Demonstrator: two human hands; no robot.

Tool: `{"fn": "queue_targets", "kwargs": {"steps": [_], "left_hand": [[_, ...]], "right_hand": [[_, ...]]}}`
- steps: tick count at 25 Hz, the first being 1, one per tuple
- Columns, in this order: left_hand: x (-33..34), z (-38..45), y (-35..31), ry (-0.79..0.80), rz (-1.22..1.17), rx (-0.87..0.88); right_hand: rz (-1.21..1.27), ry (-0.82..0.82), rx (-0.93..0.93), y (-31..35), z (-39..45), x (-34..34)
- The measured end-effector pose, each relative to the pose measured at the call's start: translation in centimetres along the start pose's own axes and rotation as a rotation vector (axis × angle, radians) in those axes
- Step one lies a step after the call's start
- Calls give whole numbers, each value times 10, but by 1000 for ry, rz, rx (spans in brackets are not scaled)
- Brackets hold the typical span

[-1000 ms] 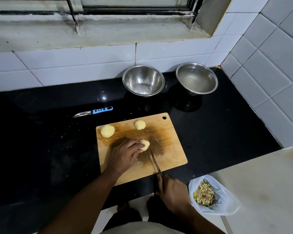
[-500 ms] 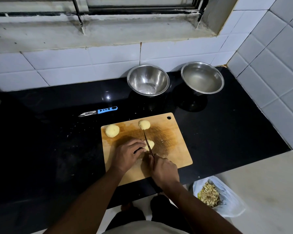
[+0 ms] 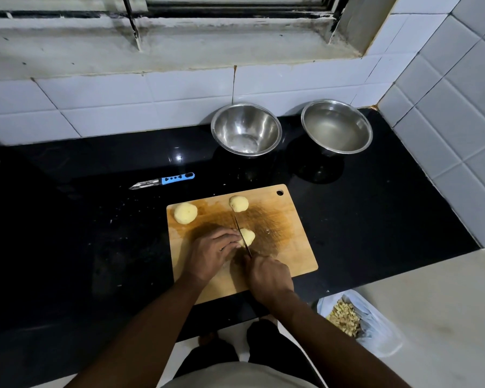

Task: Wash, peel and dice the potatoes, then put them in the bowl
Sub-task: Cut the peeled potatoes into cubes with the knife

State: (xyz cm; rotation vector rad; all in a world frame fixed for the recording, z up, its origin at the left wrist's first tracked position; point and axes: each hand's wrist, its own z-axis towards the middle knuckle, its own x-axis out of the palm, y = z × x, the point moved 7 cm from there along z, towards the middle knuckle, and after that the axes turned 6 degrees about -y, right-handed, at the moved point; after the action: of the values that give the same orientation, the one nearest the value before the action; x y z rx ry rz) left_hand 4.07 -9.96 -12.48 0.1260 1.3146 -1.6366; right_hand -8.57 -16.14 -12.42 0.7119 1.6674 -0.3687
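Three peeled yellow potatoes lie on a wooden cutting board (image 3: 289,247). One potato (image 3: 185,213) sits at the board's far left, another potato (image 3: 239,203) at the far middle. My left hand (image 3: 210,253) holds the third potato (image 3: 249,236) down with curled fingers. My right hand (image 3: 268,277) grips a knife (image 3: 241,233) whose blade stands across that potato, pointing away from me. An empty steel bowl (image 3: 246,129) stands behind the board.
A second steel bowl (image 3: 337,126) with water stands at the back right near the tiled corner. A blue-handled peeler (image 3: 163,180) lies on the black counter (image 3: 375,208) left of the board. A plastic bag of peelings (image 3: 356,322) sits low at the right, below the counter edge.
My right hand came up from the board's near edge and brought the knife over the potato under my left hand. The blade now sits on that potato.
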Motion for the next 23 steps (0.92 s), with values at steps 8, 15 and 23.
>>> {"fn": "queue_targets", "kwargs": {"steps": [8,15,23], "left_hand": [[2,-2,3,-22,-2,13],[4,-3,4,-32,24,31],[12,-10,5,89,315,85]], "right_hand": [[113,106,-22,-10,-10,7],[33,94,-27,-18,-53,12],[-80,111,-82,-22,-60,14]]}}
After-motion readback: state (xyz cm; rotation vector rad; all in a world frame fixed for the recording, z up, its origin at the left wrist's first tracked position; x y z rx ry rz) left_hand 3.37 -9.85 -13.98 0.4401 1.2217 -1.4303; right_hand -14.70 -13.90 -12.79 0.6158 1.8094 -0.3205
